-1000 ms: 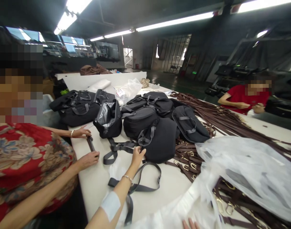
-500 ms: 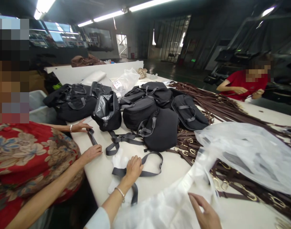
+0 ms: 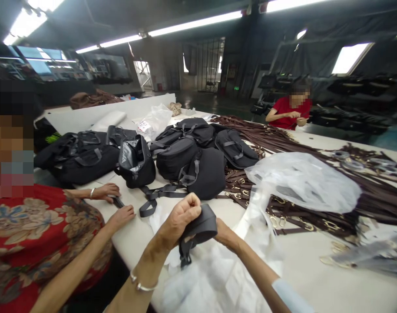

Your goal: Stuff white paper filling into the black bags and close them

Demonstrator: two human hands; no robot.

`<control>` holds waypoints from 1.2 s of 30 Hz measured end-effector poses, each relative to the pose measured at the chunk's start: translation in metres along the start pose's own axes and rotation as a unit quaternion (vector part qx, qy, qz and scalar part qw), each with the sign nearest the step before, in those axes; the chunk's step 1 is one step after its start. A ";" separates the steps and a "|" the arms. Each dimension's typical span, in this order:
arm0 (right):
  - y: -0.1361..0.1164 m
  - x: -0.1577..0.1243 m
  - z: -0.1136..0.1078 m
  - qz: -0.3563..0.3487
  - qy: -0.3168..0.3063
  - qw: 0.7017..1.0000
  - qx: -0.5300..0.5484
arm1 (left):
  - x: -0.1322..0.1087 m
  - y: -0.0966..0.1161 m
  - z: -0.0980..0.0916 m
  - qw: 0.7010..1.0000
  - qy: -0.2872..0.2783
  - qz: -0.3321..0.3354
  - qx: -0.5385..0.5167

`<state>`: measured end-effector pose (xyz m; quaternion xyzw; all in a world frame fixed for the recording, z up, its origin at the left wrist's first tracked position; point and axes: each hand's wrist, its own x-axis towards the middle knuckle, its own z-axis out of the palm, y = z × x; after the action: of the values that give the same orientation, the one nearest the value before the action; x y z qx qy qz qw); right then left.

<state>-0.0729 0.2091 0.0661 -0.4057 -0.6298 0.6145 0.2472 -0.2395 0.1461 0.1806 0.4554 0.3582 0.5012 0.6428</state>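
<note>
Looped dark grey webbing strap (image 3: pixel 203 228) is held up between my two hands above the table, with a black buckle (image 3: pixel 185 259) dangling at its lower end. My left hand (image 3: pixel 185 215), a bangle on its wrist, pinches the strap's upper edge. My right hand (image 3: pixel 223 232) is at the loop's right side, its fingers mostly hidden behind the webbing. Beneath both arms lies white translucent plastic (image 3: pixel 218 278). Just beyond, another strap (image 3: pixel 149 207) trails from a black bag (image 3: pixel 206 174).
Several black bags (image 3: pixel 175 156) are piled behind, one open bag (image 3: pixel 136 163) showing silver lining. Brown straps (image 3: pixel 260 134) with gold buckles and a plastic bag (image 3: pixel 306 180) lie rightward. A co-worker's hands (image 3: pixel 120 217) handle a dark strap at left; another person (image 3: pixel 288 108) is across the table.
My left hand has lifted the strap off the table, and my right hand has come across from the plastic to the strap. The view has swung right.
</note>
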 end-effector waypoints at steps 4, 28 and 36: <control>-0.054 -0.044 0.025 -0.012 -0.156 0.969 0.191 | -0.010 0.049 0.017 0.990 -0.032 0.057 -0.126; -0.322 -0.225 -0.103 -0.323 0.326 0.883 -0.099 | -0.034 -0.012 0.113 0.954 -0.291 -0.034 -0.064; -0.399 -0.242 -0.098 -0.313 0.377 0.851 -0.190 | 0.006 0.003 0.163 0.949 -0.284 0.055 -0.125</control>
<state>0.0563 0.1022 0.5117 -0.4270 -0.6861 0.1727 0.5631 -0.0892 0.1151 0.2371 0.5139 0.0695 0.4263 0.7412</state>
